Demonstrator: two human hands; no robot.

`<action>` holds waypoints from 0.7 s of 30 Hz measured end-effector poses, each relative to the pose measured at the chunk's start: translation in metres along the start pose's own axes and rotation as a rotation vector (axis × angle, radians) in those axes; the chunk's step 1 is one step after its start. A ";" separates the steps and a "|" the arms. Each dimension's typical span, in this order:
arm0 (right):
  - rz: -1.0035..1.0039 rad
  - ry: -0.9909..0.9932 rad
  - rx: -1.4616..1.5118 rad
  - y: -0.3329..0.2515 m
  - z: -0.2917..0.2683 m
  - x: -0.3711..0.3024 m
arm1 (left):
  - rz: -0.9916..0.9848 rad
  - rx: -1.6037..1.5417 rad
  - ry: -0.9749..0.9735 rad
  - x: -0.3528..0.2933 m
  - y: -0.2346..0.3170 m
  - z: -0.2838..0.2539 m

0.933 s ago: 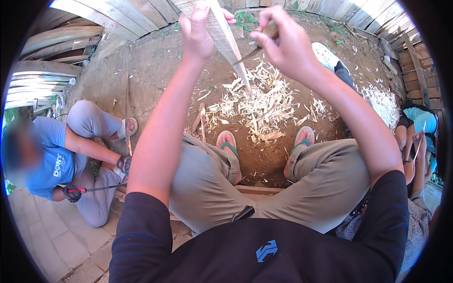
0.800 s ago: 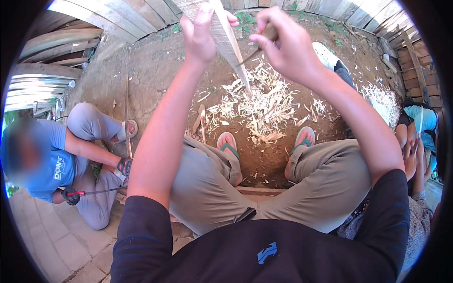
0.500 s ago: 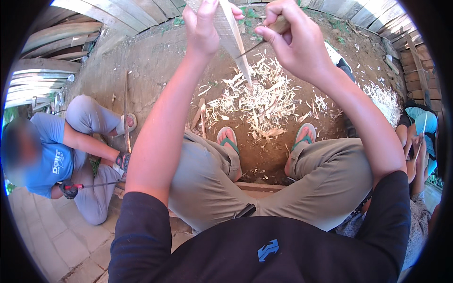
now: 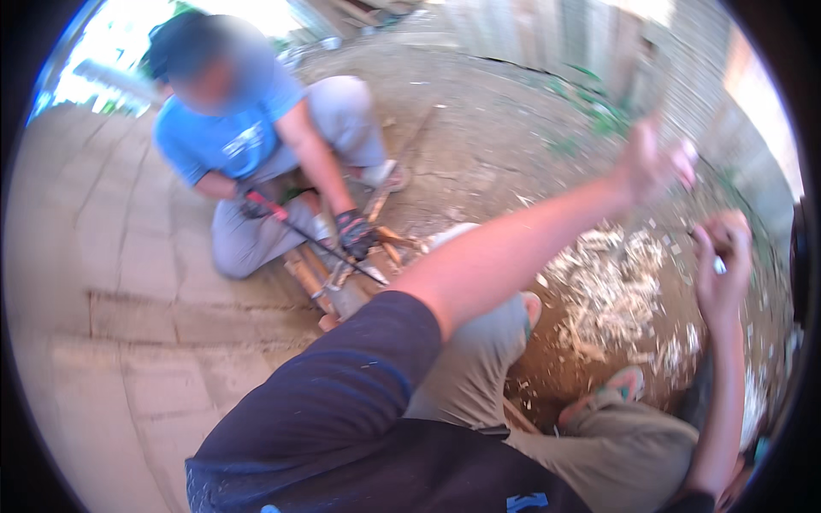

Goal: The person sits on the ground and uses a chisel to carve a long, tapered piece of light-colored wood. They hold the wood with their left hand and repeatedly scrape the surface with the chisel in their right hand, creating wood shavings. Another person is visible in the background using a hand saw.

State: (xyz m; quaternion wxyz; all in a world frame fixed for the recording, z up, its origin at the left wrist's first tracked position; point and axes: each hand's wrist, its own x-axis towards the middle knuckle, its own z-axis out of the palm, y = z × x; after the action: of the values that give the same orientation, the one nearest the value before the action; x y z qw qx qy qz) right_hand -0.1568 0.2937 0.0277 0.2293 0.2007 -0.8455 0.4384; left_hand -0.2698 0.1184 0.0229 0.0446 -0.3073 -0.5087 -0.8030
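Observation:
My left hand [image 4: 654,167] is raised at the upper right, smeared by motion, its fingers curled. The pale strip of wood it gripped a moment ago blurs into the grey boards behind and cannot be made out clearly. Lower and further right, my right hand [image 4: 723,252] is closed, thumb against fingers. A short dark bit of the knife [image 4: 693,232] shows beside its thumb; handle and most of the blade are hidden. Below and between both hands, a heap of wood shavings [image 4: 611,286] covers the dirt.
To my left a co-worker [image 4: 235,141] in a blue shirt and dark gloves sits with a red-handled long blade [image 4: 316,239] over wood pieces [image 4: 312,278]. Wooden boards [image 4: 556,38] fence the far side. My sandalled foot [image 4: 629,383] stands near the shavings.
The view has swung left, bringing the co-worker closer to the middle. My hands now appear at the right side, further apart and blurred.

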 end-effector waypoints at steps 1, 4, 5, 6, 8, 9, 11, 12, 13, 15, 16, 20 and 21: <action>0.042 0.042 0.006 -0.002 -0.011 -0.002 | -0.021 -0.082 0.015 0.004 -0.001 0.007; 0.091 0.055 0.040 -0.002 -0.006 -0.004 | -0.016 0.040 0.015 -0.008 0.019 0.001; 0.088 0.040 0.031 -0.003 -0.004 -0.004 | -0.020 0.045 0.017 -0.010 0.023 0.000; 0.089 0.029 0.021 -0.004 -0.002 -0.004 | -0.027 0.050 0.014 -0.010 0.025 -0.001; -0.021 0.002 -0.028 0.000 -0.004 -0.002 | -0.041 0.033 0.020 -0.008 0.022 0.000; -0.075 -0.011 -0.051 -0.001 -0.005 -0.001 | -0.049 0.025 0.022 -0.007 0.021 0.001; -0.003 0.065 0.050 -0.007 -0.008 -0.002 | -0.045 0.039 0.027 -0.006 0.020 0.004; -0.028 0.097 0.069 -0.008 -0.010 -0.001 | -0.043 0.045 0.029 -0.006 0.020 0.004; -0.052 0.129 0.090 -0.009 -0.012 -0.001 | -0.050 0.039 0.028 -0.006 0.021 0.004; -0.039 0.137 0.064 -0.009 -0.011 0.000 | -0.064 0.021 0.023 -0.005 0.021 0.004; -0.039 0.143 0.035 -0.010 -0.007 -0.001 | -0.068 0.009 0.015 -0.006 0.021 0.003; 0.069 0.168 0.081 -0.010 -0.007 -0.003 | -0.042 0.049 0.043 -0.006 0.019 0.002; 0.079 0.174 0.121 -0.009 -0.008 -0.003 | -0.029 0.077 0.064 -0.005 0.016 0.004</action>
State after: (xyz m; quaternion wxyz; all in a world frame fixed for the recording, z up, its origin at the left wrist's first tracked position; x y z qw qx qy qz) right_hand -0.1482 0.2957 0.0360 0.2717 0.1417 -0.8016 0.5133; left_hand -0.2576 0.1133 0.0335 0.0610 -0.2721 -0.5422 -0.7927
